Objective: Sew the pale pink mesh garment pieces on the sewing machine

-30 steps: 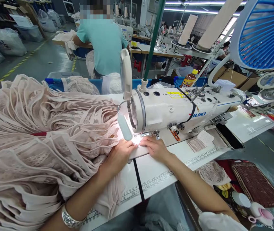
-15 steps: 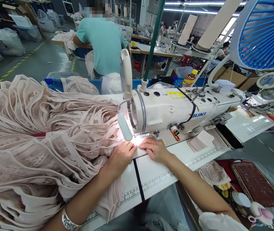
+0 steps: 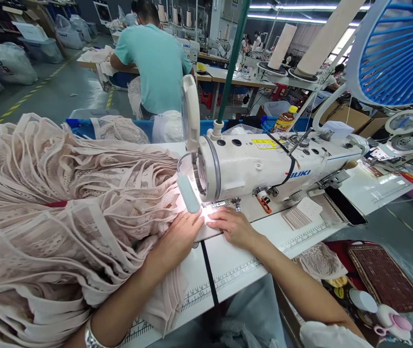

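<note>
Under the lit needle area of a white sewing machine (image 3: pixel 243 166), pale fabric lies washed out by the lamp, so its edges are hard to make out. My left hand (image 3: pixel 183 234) rests left of the needle, its fingers stretched forward and lying flat on the fabric. On the other side, my right hand (image 3: pixel 233 226) has its fingers extended and slightly apart, pointing left with the tips on the bright cloth. A large heap of pale pink lace-trimmed garments (image 3: pixel 65 203) fills the table at left and reaches my left forearm.
Small pale fabric pieces (image 3: pixel 302 213) are stacked on the table at right. A drink bottle (image 3: pixel 285 119) stands behind the machine. A blue fan (image 3: pixel 398 53) and thread cones (image 3: pixel 282 46) are above. A co-worker in a teal shirt (image 3: pixel 155 63) sits ahead, facing away.
Both hands have gone from pinched fingertips to straighter, flatter fingers on the fabric. My left hand and forearm have shifted slightly left. The garment heap looks the same.
</note>
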`<state>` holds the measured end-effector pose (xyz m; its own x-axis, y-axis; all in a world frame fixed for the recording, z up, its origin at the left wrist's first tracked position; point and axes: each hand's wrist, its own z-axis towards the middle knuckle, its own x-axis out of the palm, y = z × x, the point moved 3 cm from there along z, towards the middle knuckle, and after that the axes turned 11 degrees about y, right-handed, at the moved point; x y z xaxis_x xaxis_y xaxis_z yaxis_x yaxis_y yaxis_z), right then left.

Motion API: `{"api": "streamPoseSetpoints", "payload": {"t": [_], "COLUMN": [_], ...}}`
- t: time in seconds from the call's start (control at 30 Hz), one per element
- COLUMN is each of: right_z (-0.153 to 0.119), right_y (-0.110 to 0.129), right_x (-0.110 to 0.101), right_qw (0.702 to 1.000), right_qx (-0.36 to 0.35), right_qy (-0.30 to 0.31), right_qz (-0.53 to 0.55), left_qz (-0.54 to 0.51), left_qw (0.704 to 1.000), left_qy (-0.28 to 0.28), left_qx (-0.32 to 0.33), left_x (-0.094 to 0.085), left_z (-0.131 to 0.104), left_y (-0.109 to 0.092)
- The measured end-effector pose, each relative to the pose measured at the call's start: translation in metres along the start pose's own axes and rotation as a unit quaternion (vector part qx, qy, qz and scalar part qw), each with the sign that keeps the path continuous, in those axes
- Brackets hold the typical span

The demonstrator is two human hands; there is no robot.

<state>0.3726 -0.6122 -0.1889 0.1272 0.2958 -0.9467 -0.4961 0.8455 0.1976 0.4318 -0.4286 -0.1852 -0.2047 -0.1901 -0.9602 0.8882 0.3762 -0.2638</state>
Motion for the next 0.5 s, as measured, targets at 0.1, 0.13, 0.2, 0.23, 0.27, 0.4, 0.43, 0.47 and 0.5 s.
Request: {"api": "streamPoseSetpoints", "payload": {"t": [0.1,0.13,0.2,0.23,0.27,0.4,0.43,0.47,0.5], "right_z": [-0.0004,-0.0003,0.0002,0.0005,0.0009,0.0036,0.0045,0.0054,0.0064], "right_y": [-0.0007,-0.0007,-0.0004,0.0000,0.0004,0.0020,0.0022,0.0024,0.0025], "right_x": [0.0006,0.0003,-0.0006,-0.0011,-0.0015,-0.0017,-0.0014,-0.0011,-0.0009], "right_qw": [1.000,1.000,0.999,0.999,0.999,0.998,0.998,0.997,0.997], "right_qx": [0.004,0.007,0.016,0.022,0.027,0.042,0.045,0.047,0.049], "right_qy": [0.012,0.017,0.028,0.031,0.033,0.038,0.040,0.043,0.045], "right_qz": [-0.005,-0.007,-0.011,-0.013,-0.015,-0.025,-0.029,-0.033,-0.037], "left_qz": [-0.001,0.000,0.002,0.005,0.010,0.026,0.027,0.027,0.025], "left_qw": [1.000,1.000,1.000,1.000,1.000,0.999,0.999,0.999,0.998], "left_qy": [0.007,0.009,0.012,0.012,0.013,0.022,0.024,0.025,0.025], "left_qx": [0.001,0.001,-0.004,-0.009,-0.014,-0.030,-0.034,-0.038,-0.042], "left_x": [0.0010,0.0016,0.0028,0.0030,0.0030,0.0016,0.0015,0.0016,0.0021], "left_z": [0.0005,0.0007,0.0014,0.0019,0.0027,0.0071,0.0081,0.0090,0.0096], "left_y": [0.0004,0.0007,0.0015,0.0020,0.0024,0.0032,0.0036,0.0041,0.0049]}}
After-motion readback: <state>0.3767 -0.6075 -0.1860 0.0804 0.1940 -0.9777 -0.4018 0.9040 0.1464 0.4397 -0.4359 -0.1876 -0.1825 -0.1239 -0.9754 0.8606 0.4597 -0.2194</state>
